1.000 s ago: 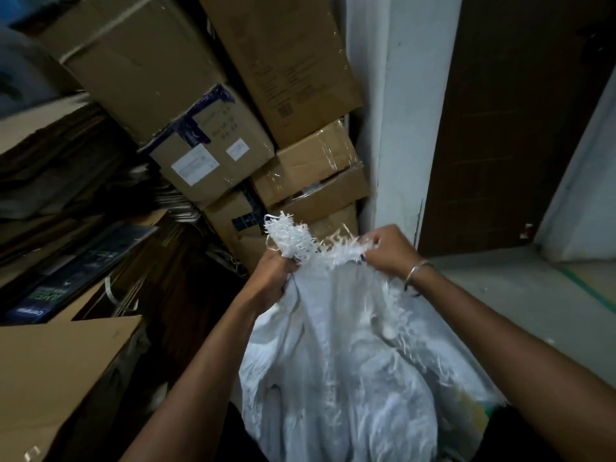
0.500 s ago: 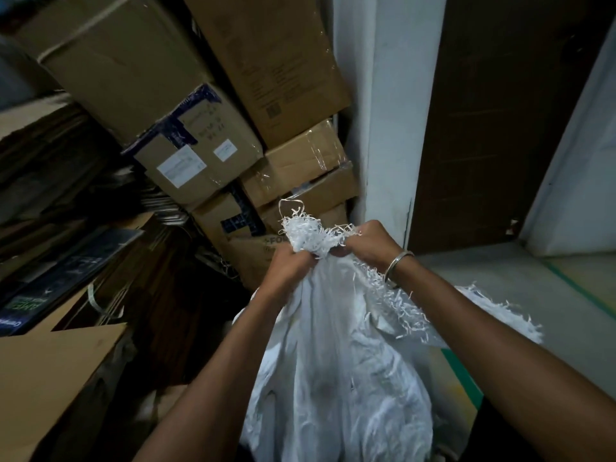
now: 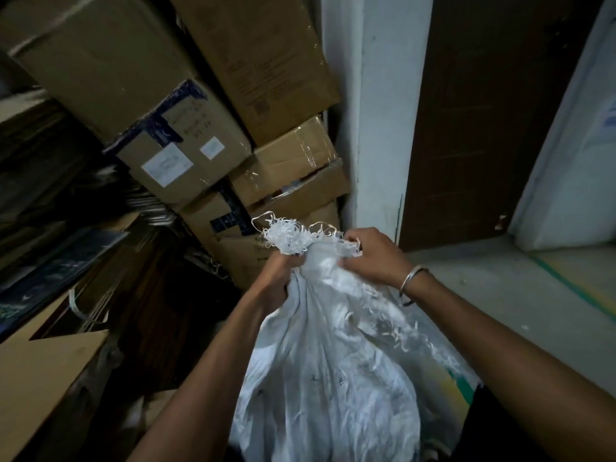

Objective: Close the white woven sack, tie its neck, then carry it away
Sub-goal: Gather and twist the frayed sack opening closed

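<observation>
We hold the white sack point(image 3: 326, 378) in front of us, its body hanging down between our forearms. Our left hand point(image 3: 278, 271) is curled tight round the gathered neck point(image 3: 311, 261) from the left. Our right hand point(image 3: 373, 255) clutches the bunched cloth from the right, just beside it, so the two hands nearly touch. The frayed rim point(image 3: 290, 235) sticks up above our fists. A metal bangle point(image 3: 411, 281) sits on our right wrist. Behind the sack, cardboard boxes point(image 3: 186, 155) are stacked beside a white wall point(image 3: 376, 128), next to a dark brown door point(image 3: 483, 111). Whether the sack rests on the floor point(image 3: 500, 295) we cannot tell.
</observation>
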Motion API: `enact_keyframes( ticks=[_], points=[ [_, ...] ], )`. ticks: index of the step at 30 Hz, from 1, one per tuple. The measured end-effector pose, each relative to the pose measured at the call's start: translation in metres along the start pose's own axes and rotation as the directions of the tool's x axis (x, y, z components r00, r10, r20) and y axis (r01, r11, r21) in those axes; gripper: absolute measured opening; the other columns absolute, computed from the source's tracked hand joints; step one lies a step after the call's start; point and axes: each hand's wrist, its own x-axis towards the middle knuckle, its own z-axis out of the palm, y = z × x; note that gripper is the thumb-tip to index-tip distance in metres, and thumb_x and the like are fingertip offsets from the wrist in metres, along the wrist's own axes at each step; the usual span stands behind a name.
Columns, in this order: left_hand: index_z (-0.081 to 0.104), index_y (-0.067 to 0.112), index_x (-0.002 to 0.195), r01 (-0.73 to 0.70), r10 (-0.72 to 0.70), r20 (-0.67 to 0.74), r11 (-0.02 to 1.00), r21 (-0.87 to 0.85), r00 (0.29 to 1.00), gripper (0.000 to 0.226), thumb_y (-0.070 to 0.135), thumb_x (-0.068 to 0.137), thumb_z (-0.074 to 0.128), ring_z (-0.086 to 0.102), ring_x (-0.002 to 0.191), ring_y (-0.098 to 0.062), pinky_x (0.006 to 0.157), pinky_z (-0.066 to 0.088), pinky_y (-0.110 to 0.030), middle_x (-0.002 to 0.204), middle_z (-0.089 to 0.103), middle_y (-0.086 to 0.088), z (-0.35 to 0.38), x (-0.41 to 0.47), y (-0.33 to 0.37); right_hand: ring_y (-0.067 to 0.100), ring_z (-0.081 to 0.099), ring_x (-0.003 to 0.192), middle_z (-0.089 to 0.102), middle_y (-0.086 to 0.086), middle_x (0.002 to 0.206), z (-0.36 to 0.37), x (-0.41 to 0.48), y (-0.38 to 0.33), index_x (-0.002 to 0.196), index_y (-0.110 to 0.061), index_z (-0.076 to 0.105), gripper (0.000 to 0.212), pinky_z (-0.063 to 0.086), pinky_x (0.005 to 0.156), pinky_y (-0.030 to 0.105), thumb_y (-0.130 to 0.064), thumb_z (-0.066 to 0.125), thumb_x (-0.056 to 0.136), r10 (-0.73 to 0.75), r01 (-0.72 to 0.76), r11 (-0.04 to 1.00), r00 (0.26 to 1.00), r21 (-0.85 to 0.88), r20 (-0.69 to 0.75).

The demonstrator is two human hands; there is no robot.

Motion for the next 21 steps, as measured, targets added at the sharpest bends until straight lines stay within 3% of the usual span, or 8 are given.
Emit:
enact_keyframes(
  ticks=[2,5,7,9,12,16,18,21],
  points=[
    [0.068,0.001,0.12,-0.034,0.017,0.103,0.986,0.166,0.995,0.03,-0.008,0.092,0.062,0.075,0.098,-0.028,0.086,0.061,-0.036,0.109,0.076,-0.014,-0.003,-0.001,0.001,0.02,0.069,0.076,0.072,0.003,0.078,-0.003,0.009,0.006,0.081,-0.011,0.072,0.011,0.049,0.061,0.027,-0.02,0.078,0.078,0.108,-0.103,0.989,0.993,0.109,-0.05],
    [0.071,0.011,0.106,-0.118,0.11,0.041,0.928,0.353,0.993,0.033,-0.015,0.086,0.066,0.071,0.094,-0.018,0.074,0.057,-0.019,0.097,0.075,-0.003,0.0,-0.002,0.002,0.025,0.07,0.071,0.071,0.008,0.072,-0.019,0.024,0.006,0.072,-0.007,0.069,0.026,0.049,0.059,0.032,-0.03,0.082,0.074,0.127,-0.129,0.992,0.989,0.015,0.074],
    [0.071,0.016,0.094,-0.123,0.154,-0.096,0.954,0.272,0.983,0.035,-0.016,0.087,0.064,0.066,0.087,-0.017,0.071,0.057,-0.023,0.089,0.072,0.0,-0.001,-0.002,0.004,0.021,0.063,0.07,0.067,0.001,0.072,-0.023,0.016,-0.003,0.069,-0.015,0.068,0.026,0.044,0.058,0.028,-0.035,0.083,0.075,0.024,-0.024,0.977,1.0,-0.21,-0.006],
    [0.073,0.014,0.088,-0.117,0.154,-0.174,0.971,0.208,0.973,0.033,-0.017,0.086,0.062,0.068,0.095,-0.029,0.089,0.058,-0.045,0.092,0.073,-0.01,-0.008,0.005,0.002,0.019,0.06,0.086,0.069,-0.004,0.09,-0.013,-0.015,-0.015,0.08,-0.022,0.075,0.008,0.05,0.071,0.03,-0.028,0.081,0.077,-0.204,0.12,0.912,0.962,-0.391,-0.182],
    [0.072,0.011,0.096,-0.114,0.157,-0.212,0.973,0.202,0.965,0.031,-0.016,0.09,0.058,0.069,0.106,-0.037,0.096,0.054,-0.053,0.1,0.074,-0.014,-0.013,0.005,0.0,0.024,0.061,0.087,0.067,0.0,0.091,0.031,-0.074,-0.015,0.084,-0.024,0.076,0.019,0.053,0.066,0.033,-0.011,0.068,0.072,-0.379,0.328,0.865,0.923,-0.379,-0.065],
    [0.068,0.012,0.102,-0.14,0.181,-0.141,0.955,0.263,0.973,0.026,-0.01,0.095,0.056,0.069,0.098,-0.026,0.089,0.055,-0.04,0.095,0.074,-0.006,-0.011,-0.001,-0.004,0.032,0.068,0.093,0.073,0.008,0.095,0.041,-0.067,-0.004,0.087,-0.021,0.065,0.012,0.049,0.074,0.031,-0.017,0.056,0.081,-0.014,0.024,0.981,0.999,-0.193,0.05],
    [0.067,0.016,0.092,-0.168,0.203,-0.072,0.928,0.333,0.977,0.031,-0.013,0.094,0.057,0.066,0.083,-0.016,0.078,0.054,-0.032,0.082,0.072,0.001,-0.015,-0.004,-0.004,0.029,0.066,0.096,0.068,0.002,0.097,0.029,-0.048,0.004,0.086,-0.025,0.056,0.004,0.043,0.072,0.03,-0.026,0.06,0.087,0.033,-0.026,0.995,0.997,-0.091,0.073],
    [0.064,0.017,0.087,-0.216,0.24,-0.019,0.904,0.37,0.971,0.039,-0.02,0.091,0.051,0.057,0.064,-0.01,0.054,0.045,-0.017,0.064,0.066,0.008,-0.018,-0.012,0.0,0.019,0.062,0.096,0.061,-0.007,0.105,0.019,-0.042,0.009,0.108,-0.028,0.051,0.026,0.046,0.077,0.03,-0.036,0.068,0.089,0.055,-0.039,0.996,0.98,-0.083,0.192]
  ],
)
